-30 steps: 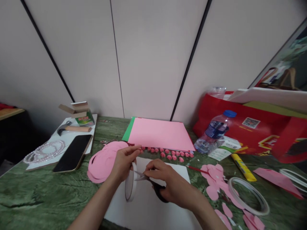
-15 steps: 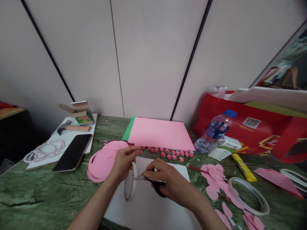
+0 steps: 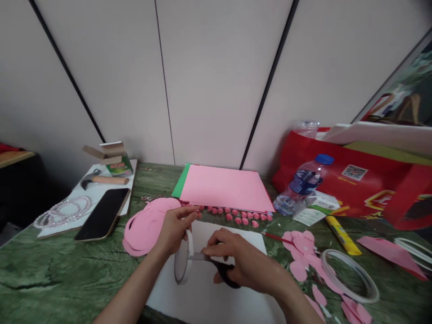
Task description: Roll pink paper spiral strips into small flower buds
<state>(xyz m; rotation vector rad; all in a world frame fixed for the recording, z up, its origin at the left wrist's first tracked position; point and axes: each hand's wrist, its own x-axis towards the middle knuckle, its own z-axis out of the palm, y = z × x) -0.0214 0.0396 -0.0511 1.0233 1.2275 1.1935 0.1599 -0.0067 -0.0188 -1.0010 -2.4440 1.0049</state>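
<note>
A narrow roll of white tape (image 3: 191,246) hangs upright from my left hand (image 3: 173,229), whose thumb and fingers pinch its top edge. My right hand (image 3: 241,258) is closed around the black-handled scissors (image 3: 227,273). Their blades point left and reach the side of the tape roll; whether tape lies between them I cannot tell. Both hands are above a white board (image 3: 205,299). Left of my left hand lies a coil of pink paper (image 3: 146,227). Beyond my hands, several small rolled pink paper flowers (image 3: 245,215) sit in rows.
Pink sheets (image 3: 222,186) lie at the back. To the right are a red bag (image 3: 371,180), a bottle (image 3: 303,184), a yellow tube (image 3: 344,236), pink petals (image 3: 302,245) and a larger tape roll (image 3: 373,288). Leftward lie a phone (image 3: 103,213), hammer (image 3: 110,180) and beads (image 3: 64,211).
My right hand has shifted slightly right and down with the scissors, and their blades show more clearly beside the tape roll. My left hand has barely moved.
</note>
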